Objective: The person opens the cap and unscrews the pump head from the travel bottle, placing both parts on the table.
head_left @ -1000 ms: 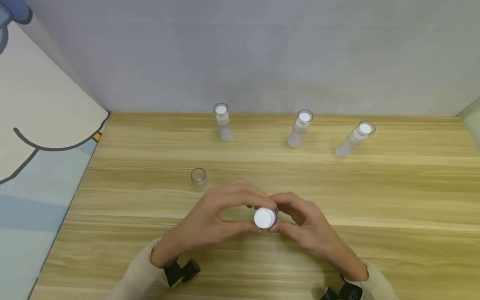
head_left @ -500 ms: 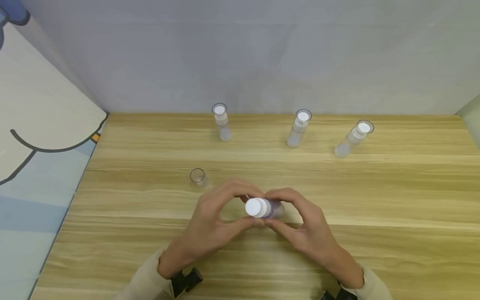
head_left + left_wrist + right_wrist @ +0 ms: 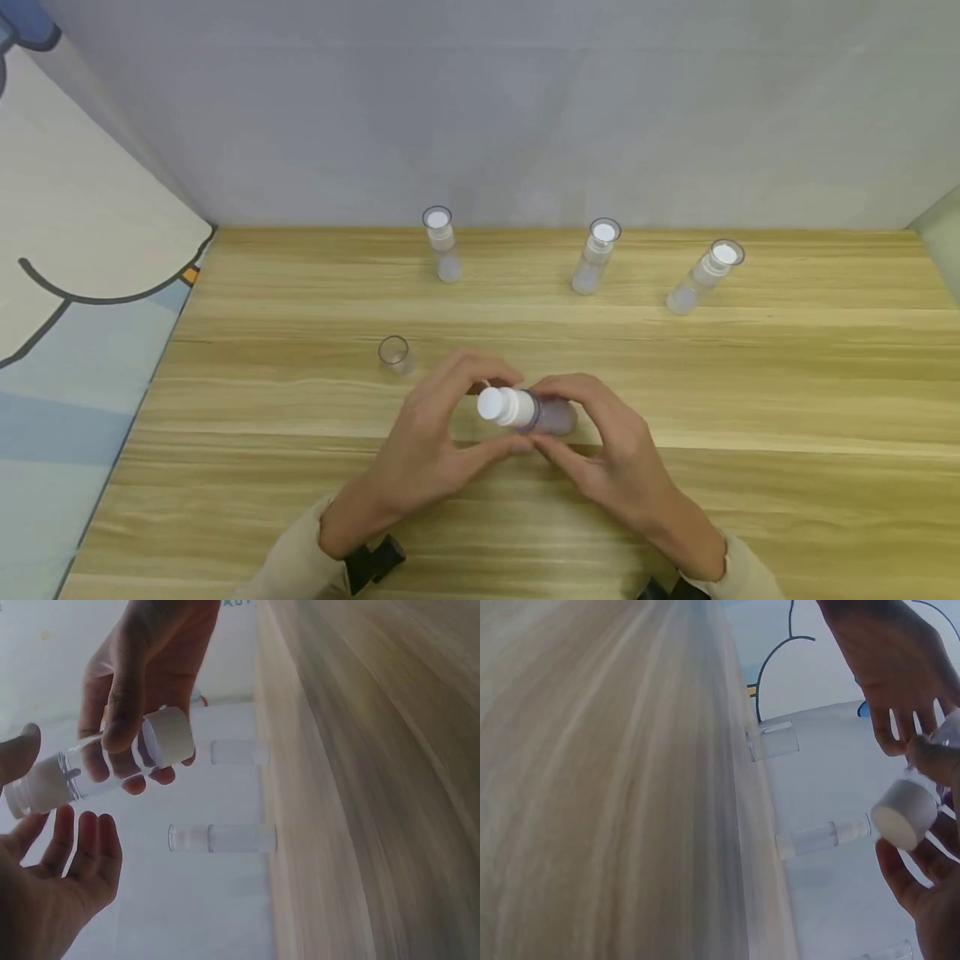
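In the head view a small bottle (image 3: pixel 556 415) leans left between both hands, its white top toward the left hand. It has a see-through, purplish body, and the left wrist view shows a white base (image 3: pixel 173 736). My right hand (image 3: pixel 611 450) pinches the body between thumb and fingers. Around the white top (image 3: pixel 501 405) curves my left hand (image 3: pixel 431 442), thumb and fingers spread, with a slight gap beside the thumb. In the left wrist view its fingers are relaxed and one seems to touch the bottle from below. A small clear cap (image 3: pixel 395 356) stands rim up beyond the left hand.
Three similar bottles stand along the back of the wooden table (image 3: pixel 750 392): a left one (image 3: pixel 444 250), a middle one (image 3: pixel 595 262) and a right one (image 3: pixel 701 279). Behind them hangs a pale cloth (image 3: pixel 480 108); a printed cartoon sheet (image 3: pixel 90 208) lies at the left.
The bottle has tipped from nearly upright to leaning left, its white top shifting left and away from me. The left hand has moved from pinching the top to loosely surrounding it.
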The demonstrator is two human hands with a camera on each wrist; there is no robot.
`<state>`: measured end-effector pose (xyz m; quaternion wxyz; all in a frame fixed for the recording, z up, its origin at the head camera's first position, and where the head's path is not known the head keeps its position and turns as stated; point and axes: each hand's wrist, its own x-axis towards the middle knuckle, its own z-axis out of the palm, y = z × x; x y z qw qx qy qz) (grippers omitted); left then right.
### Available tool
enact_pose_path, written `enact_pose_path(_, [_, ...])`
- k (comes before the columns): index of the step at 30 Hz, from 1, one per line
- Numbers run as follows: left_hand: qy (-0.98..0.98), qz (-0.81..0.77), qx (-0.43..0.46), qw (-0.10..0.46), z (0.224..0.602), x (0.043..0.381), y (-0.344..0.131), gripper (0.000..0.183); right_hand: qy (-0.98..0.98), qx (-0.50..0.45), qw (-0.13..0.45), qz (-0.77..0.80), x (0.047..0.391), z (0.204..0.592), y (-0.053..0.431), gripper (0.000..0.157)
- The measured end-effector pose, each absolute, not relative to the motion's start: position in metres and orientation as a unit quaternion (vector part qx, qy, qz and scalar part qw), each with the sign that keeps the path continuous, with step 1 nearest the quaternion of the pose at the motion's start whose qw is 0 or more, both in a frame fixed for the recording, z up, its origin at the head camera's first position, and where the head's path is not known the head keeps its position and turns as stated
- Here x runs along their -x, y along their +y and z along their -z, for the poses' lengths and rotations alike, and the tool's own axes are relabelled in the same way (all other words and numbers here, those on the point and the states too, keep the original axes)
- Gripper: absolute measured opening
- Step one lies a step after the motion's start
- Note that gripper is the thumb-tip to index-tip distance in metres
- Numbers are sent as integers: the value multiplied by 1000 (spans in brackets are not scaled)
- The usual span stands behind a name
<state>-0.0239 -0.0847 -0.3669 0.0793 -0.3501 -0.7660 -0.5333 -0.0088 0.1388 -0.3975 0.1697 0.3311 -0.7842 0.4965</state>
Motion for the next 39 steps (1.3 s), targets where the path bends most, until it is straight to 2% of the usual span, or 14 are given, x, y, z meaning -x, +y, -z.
enact_pose_path(3, [-754, 539, 372, 53, 365, 24, -87, 60, -774, -322, 120, -531, 9, 399, 142, 40])
enact_pose_path(6, [-733, 545, 404, 45, 362, 25, -88, 57, -755, -323, 75, -566, 9, 401, 144, 46])
enact_pose_path(9, [-725, 545, 419, 47, 359, 26, -89, 51, -747, -325, 57, -577, 10, 403, 145, 54])
enact_pose_path(12, [-725, 542, 422, 49, 358, 27, -91, 46, -759, -317, 49, -567, 10, 402, 146, 54])
enact_pose_path(17, [-730, 537, 420, 51, 357, 28, -92, 42, -781, -307, 53, -541, 9, 399, 145, 51])
enact_pose_path(23, [-743, 532, 402, 51, 359, 27, -91, 42, -785, -324, 83, -522, 8, 398, 144, 39])
enact_pose_path(30, [-772, 513, 372, 45, 360, 25, -89, 51, -785, -339, 106, -508, 8, 398, 143, 41])
enact_pose_path(35, [-771, 490, 401, 60, 358, 25, -91, 62, -786, -337, 113, -505, 9, 399, 144, 42])
enact_pose_path(39, [-745, 491, 447, 75, 354, 26, -95, 48, -788, -333, 113, -505, 10, 401, 146, 47])
